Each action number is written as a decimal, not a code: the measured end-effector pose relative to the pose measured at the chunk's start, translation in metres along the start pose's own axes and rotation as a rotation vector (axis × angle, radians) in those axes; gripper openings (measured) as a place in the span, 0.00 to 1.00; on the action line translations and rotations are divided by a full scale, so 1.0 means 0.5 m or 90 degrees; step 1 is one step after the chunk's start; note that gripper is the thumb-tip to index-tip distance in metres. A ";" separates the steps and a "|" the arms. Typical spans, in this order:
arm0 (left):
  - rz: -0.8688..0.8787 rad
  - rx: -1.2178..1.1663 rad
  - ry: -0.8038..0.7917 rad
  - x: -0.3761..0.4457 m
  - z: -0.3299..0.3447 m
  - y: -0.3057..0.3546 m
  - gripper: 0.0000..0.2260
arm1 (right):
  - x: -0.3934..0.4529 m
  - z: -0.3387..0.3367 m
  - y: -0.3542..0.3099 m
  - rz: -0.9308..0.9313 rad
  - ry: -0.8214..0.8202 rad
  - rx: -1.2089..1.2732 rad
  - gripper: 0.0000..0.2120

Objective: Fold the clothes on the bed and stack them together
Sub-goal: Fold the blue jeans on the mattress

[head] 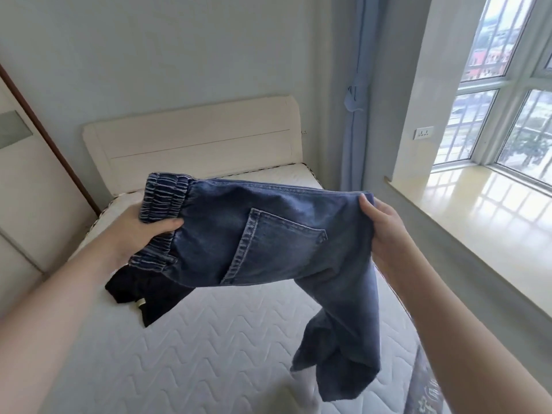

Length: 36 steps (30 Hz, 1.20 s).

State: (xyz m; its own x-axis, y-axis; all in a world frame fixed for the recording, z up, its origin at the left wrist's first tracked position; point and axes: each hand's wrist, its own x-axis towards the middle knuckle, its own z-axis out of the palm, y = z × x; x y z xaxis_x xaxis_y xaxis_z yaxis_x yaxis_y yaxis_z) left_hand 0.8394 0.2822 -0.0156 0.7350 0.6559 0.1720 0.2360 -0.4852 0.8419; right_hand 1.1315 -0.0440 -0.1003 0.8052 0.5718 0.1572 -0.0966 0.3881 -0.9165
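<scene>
A pair of blue jeans (268,234) with an elastic waistband hangs in the air above the bed. My left hand (140,231) grips the gathered waistband at the left. My right hand (379,225) grips the seat edge of the jeans at the right. The legs droop down to the mattress (185,354) at the lower right. A black garment (140,291) lies crumpled on the mattress beneath the jeans, partly hidden by them.
The white quilted mattress reaches to a cream headboard (194,138) at the back. A wardrobe (27,186) stands at the left. A window sill (478,204) and window run along the right, with a blue curtain (355,94) in the corner.
</scene>
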 end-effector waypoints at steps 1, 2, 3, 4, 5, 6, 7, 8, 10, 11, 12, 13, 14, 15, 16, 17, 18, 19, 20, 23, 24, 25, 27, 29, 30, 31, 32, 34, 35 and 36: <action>-0.017 -0.047 -0.020 -0.004 0.012 -0.002 0.11 | -0.002 -0.005 -0.021 -0.028 -0.001 -0.024 0.14; -0.028 -0.092 -0.039 -0.008 0.026 -0.003 0.11 | -0.004 -0.009 -0.039 -0.054 -0.007 -0.044 0.15; -0.027 -0.125 -0.048 -0.011 0.038 -0.006 0.11 | -0.007 -0.014 -0.055 -0.072 -0.015 -0.058 0.16; -0.023 -0.147 -0.050 -0.015 0.050 -0.008 0.11 | -0.010 -0.018 -0.068 -0.083 -0.022 -0.067 0.17; -0.027 -0.172 -0.049 -0.019 0.061 -0.013 0.11 | -0.014 -0.022 -0.079 -0.088 -0.030 -0.075 0.17; -0.048 -0.202 -0.050 -0.022 0.070 -0.023 0.11 | -0.018 -0.026 -0.086 -0.090 -0.037 -0.084 0.17; -0.079 -0.234 -0.057 -0.026 0.079 -0.035 0.10 | -0.023 -0.029 -0.091 -0.087 -0.043 -0.095 0.16; -0.114 -0.258 -0.068 -0.032 0.089 -0.052 0.10 | -0.028 -0.031 -0.092 -0.081 -0.047 -0.104 0.16; -0.167 -0.289 -0.097 -0.047 0.114 -0.097 0.12 | -0.039 -0.039 -0.083 -0.061 -0.054 -0.124 0.15; -0.192 -0.303 -0.103 -0.061 0.129 -0.122 0.14 | -0.044 -0.044 -0.072 -0.048 -0.056 -0.136 0.14; -0.215 -0.314 -0.102 -0.079 0.147 -0.148 0.15 | -0.050 -0.050 -0.058 -0.029 -0.058 -0.148 0.14; -0.239 -0.327 -0.099 -0.098 0.165 -0.178 0.17 | -0.056 -0.057 -0.039 -0.005 -0.062 -0.159 0.13; -0.262 -0.338 -0.096 -0.120 0.184 -0.211 0.18 | -0.062 -0.064 -0.015 0.021 -0.066 -0.172 0.12; -0.289 -0.346 -0.096 -0.144 0.201 -0.244 0.19 | -0.067 -0.071 0.012 0.053 -0.070 -0.188 0.11; -0.318 -0.349 -0.100 -0.170 0.217 -0.279 0.20 | -0.071 -0.078 0.043 0.089 -0.072 -0.207 0.11; -0.350 -0.350 -0.104 -0.196 0.232 -0.314 0.21 | -0.076 -0.084 0.078 0.129 -0.073 -0.226 0.12; -0.381 -0.349 -0.101 -0.225 0.244 -0.346 0.21 | -0.082 -0.088 0.113 0.170 -0.075 -0.245 0.13; -0.412 -0.349 -0.091 -0.253 0.253 -0.376 0.20 | -0.089 -0.089 0.149 0.209 -0.079 -0.265 0.14; -0.441 -0.348 -0.076 -0.280 0.260 -0.405 0.20 | -0.097 -0.087 0.184 0.243 -0.085 -0.286 0.15; -0.516 -0.355 -0.030 -0.352 0.263 -0.477 0.22 | -0.126 -0.066 0.283 0.327 -0.103 -0.344 0.15; -0.535 -0.359 -0.018 -0.373 0.259 -0.498 0.23 | -0.134 -0.056 0.315 0.348 -0.106 -0.355 0.15; -0.552 -0.361 -0.010 -0.392 0.252 -0.517 0.24 | -0.141 -0.044 0.346 0.365 -0.110 -0.363 0.14; -0.581 -0.364 0.002 -0.424 0.235 -0.550 0.25 | -0.152 -0.018 0.402 0.391 -0.114 -0.377 0.12; -0.603 -0.367 0.021 -0.451 0.215 -0.582 0.23 | -0.163 0.014 0.452 0.410 -0.114 -0.378 0.11; -0.613 -0.365 0.026 -0.462 0.204 -0.597 0.21 | -0.168 0.030 0.474 0.420 -0.115 -0.381 0.11; -0.625 -0.365 0.029 -0.473 0.192 -0.612 0.19 | -0.171 0.045 0.496 0.431 -0.115 -0.387 0.11; -0.635 -0.368 0.033 -0.484 0.178 -0.628 0.17 | -0.175 0.062 0.518 0.442 -0.118 -0.394 0.12; -0.650 -0.377 0.044 -0.505 0.150 -0.664 0.15 | -0.182 0.099 0.556 0.463 -0.133 -0.409 0.13; -0.658 -0.379 0.045 -0.516 0.134 -0.683 0.15 | -0.187 0.120 0.572 0.474 -0.139 -0.424 0.13; -0.668 -0.380 0.046 -0.527 0.117 -0.703 0.15 | -0.193 0.142 0.589 0.485 -0.142 -0.441 0.13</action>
State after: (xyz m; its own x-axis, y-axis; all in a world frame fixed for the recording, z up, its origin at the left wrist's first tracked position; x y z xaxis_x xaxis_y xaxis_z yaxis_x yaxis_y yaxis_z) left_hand 0.6000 0.2461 -0.3869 0.3209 0.6101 -0.7245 0.3516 0.6335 0.6892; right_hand 0.9836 0.0665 -0.3593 0.5395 0.6384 -0.5490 -0.1198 -0.5872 -0.8005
